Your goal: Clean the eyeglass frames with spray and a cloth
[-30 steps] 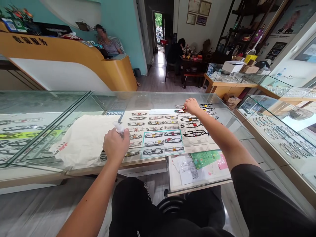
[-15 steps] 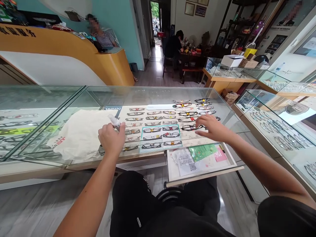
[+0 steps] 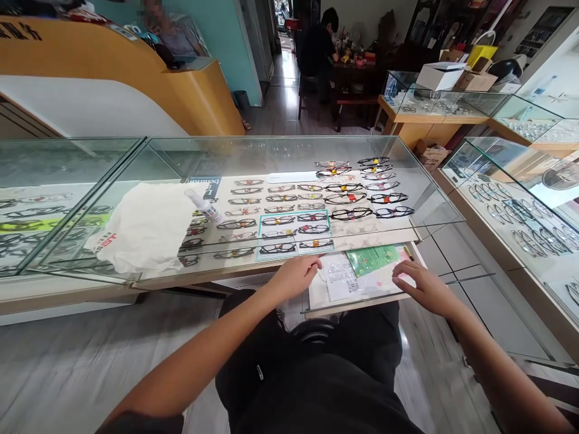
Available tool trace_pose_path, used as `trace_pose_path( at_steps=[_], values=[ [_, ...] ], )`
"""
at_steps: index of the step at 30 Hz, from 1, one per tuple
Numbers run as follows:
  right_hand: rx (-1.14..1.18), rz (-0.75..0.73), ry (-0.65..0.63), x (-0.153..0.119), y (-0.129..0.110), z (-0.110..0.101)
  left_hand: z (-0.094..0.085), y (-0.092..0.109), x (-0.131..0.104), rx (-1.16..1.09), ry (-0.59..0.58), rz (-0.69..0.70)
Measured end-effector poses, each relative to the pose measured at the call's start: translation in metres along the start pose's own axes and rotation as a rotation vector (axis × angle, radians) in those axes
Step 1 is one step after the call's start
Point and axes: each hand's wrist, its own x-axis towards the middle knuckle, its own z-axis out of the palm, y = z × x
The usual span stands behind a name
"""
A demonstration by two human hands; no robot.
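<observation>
My left hand (image 3: 296, 278) is at the drawer's left side by the front edge of the glass display case, holding nothing that I can see. Its index finger stretches forward; the other fingers are partly hidden. Over the right end of the open drawer (image 3: 316, 301), my right hand (image 3: 423, 286) is open, fingers slightly bent and apart. In the drawer lie a printed sheet (image 3: 339, 280), a green leaflet (image 3: 371, 259) and a pink paper partly behind my right fingers. A spray bottle (image 3: 203, 206) with a clear cap stands on the glass top, beside a cream cloth bag (image 3: 145, 226).
Rows of eyeglasses (image 3: 348, 213) lie in the glass case (image 3: 271, 147). More display cases (image 3: 511, 229) stand to the right, with boxes (image 3: 441, 76) farther back. One person (image 3: 319, 54) sits at a far table, another behind the curved counter (image 3: 199, 96).
My left hand has let go of the spray bottle and moved right to the drawer. My right hand has come back from above the glasses to the drawer's right end. The view has tilted downward.
</observation>
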Motion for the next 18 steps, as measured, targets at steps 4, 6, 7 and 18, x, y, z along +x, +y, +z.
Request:
trace_pose_path(
  at_steps=[4,6,7,18],
  values=[
    [0.001,-0.148,-0.109,0.028,-0.016,0.0,-0.004,0.023,0.023,0.108,-0.06,0.027],
    [-0.052,-0.255,-0.185,0.059,-0.03,0.005,-0.012,0.03,0.014,0.095,-0.086,0.035],
    [-0.112,-0.291,-0.224,0.077,-0.037,0.01,-0.016,0.033,0.006,0.073,-0.079,0.032],
    [-0.437,-0.372,-0.187,0.281,-0.073,0.086,-0.077,-0.087,-0.087,0.207,1.365,-0.093]
  ],
)
